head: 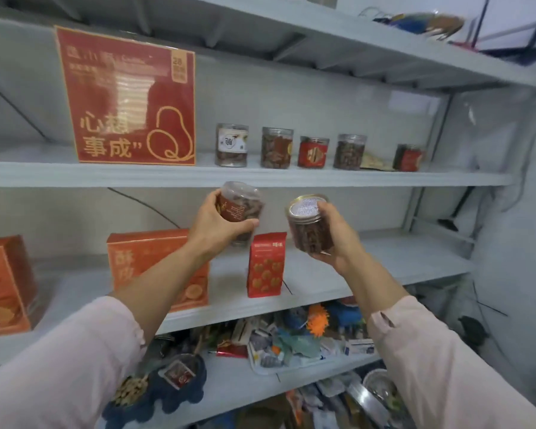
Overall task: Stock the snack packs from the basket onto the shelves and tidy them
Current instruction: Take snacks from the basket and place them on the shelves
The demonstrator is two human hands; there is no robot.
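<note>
Gripping clear jars (241,209), brown snacks inside

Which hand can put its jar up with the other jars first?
Probably the left hand: its red-label jar sits right under the edge of the shelf holding the jar row. The right hand holds the silver-lid jar lower and tipped.

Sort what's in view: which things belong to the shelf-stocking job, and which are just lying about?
Job: left hand gripping a jar; right hand gripping a foil-topped jar; jar row on the upper shelf; red pouch; orange box.
Lying about: cluttered tray; blue dish of nuts.
</note>
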